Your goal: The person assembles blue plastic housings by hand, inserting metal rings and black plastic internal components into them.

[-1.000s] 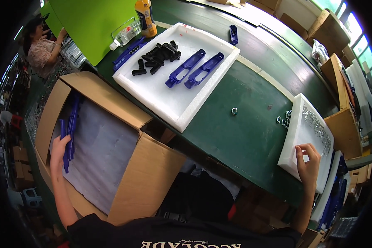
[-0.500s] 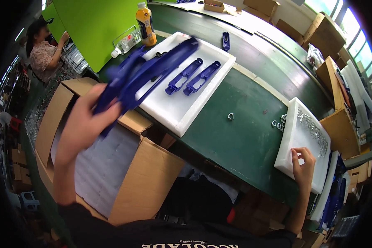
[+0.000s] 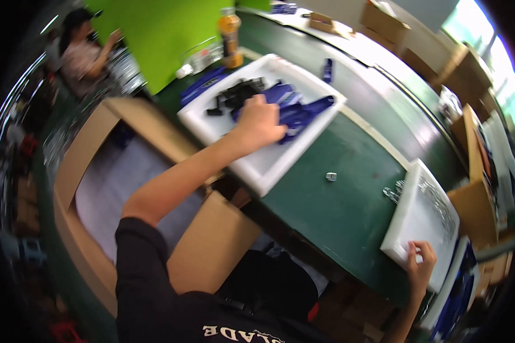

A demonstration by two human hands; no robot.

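My left hand (image 3: 260, 127) reaches over the left white foam tray (image 3: 263, 184), its fingers closed around several dark blue plastic parts (image 3: 308, 112). These long parts lie low in the tray, blurred and partly hidden by the hand. Beside them in the tray is a heap of small black pieces (image 3: 238, 94). At the near edge of the right white tray (image 3: 396, 226), my right hand (image 3: 422, 262) has thumb and fingers curled together. Whatever they pinch, if anything, is too small to make out. Small shiny metal wire pieces (image 3: 436, 197) lie in that tray.
An open cardboard box (image 3: 77, 166) stands at the left, below the table edge. One small metal piece (image 3: 331, 177) rests on the green table (image 3: 309, 211). An orange drink bottle (image 3: 230, 40) stands behind the left tray. A person (image 3: 83, 54) sits at the far left.
My left hand has carried the blue parts from above the cardboard box, away and to the right, down into the left tray. My right hand stays by the right tray. The view has shifted.
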